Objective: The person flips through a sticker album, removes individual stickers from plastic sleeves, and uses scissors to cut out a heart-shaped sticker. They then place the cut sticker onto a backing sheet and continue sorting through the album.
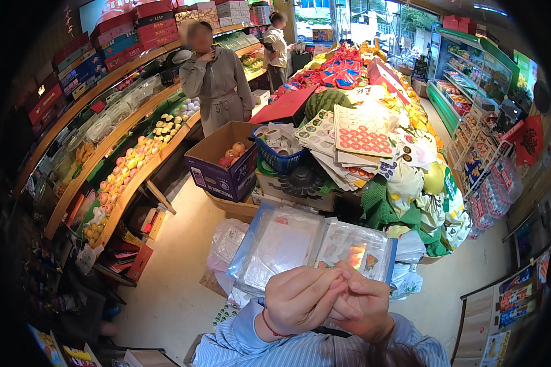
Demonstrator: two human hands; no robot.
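Observation:
My left hand (298, 296), a red cord bracelet at its wrist, meets my right hand (365, 300) in front of my chest. The fingers of both are bent, and their tips press together. Anything small pinched between them is hidden. Just beyond the hands lies an open blue folder (262, 214) with clear plastic sleeves. Its left sleeve (284, 245) holds pale sheets. In the right sleeve (333, 238) are stickers, one a shiny orange piece (357, 256). My hands overlap the folder's near edge in the view.
Behind the folder stand a purple carton (220, 176) holding fruit, a blue basket (282, 160) of rolls and a stack of sticker sheets (362, 133). Bagged pomelos (406, 183) sit at right. A person (222, 82) stands beyond the carton, another person (275, 46) farther back. Fruit shelves (128, 169) line the left.

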